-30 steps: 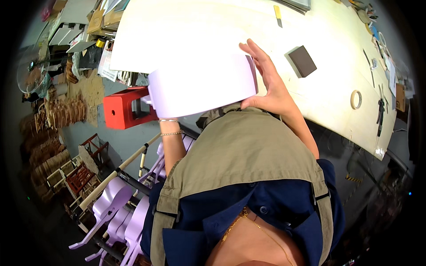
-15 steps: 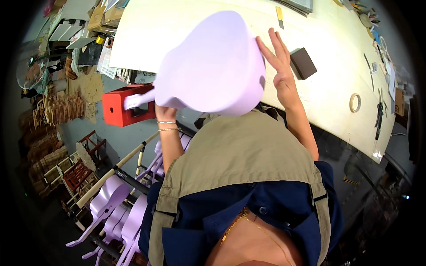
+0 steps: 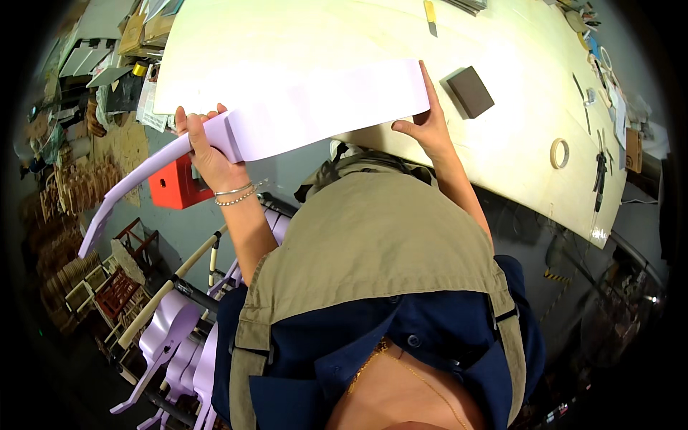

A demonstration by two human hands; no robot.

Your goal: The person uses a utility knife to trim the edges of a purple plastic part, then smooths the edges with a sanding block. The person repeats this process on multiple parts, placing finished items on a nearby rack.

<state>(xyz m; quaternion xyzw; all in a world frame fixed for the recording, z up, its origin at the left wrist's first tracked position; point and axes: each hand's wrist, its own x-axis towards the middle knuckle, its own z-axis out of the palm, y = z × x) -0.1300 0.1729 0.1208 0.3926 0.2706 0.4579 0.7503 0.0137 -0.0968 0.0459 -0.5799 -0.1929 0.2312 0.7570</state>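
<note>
A pale purple guitar body with its neck attached (image 3: 322,111) is tipped on its side, so its long side wall faces me. My left hand (image 3: 212,152) is wrapped round the neck close to where it joins the body. The neck runs out to the lower left and ends in the headstock. At the opposite end, my right hand (image 3: 426,118) grips the rounded bottom, fingers on the far side and thumb apart below. A dark brown sanding block (image 3: 471,92) lies on the table just right of my right hand.
The pale worktable (image 3: 516,136) carries a yellow-handled scraper (image 3: 430,18), a tape roll (image 3: 560,153) and black tools toward its right edge. A red stool-like box (image 3: 173,185) stands left. More purple guitars (image 3: 170,326) hang on a rack at the lower left.
The guitar has turned from its broad face onto its side and come lower. My left hand now shows on the neck, and my right hand has closed in on the bottom end.
</note>
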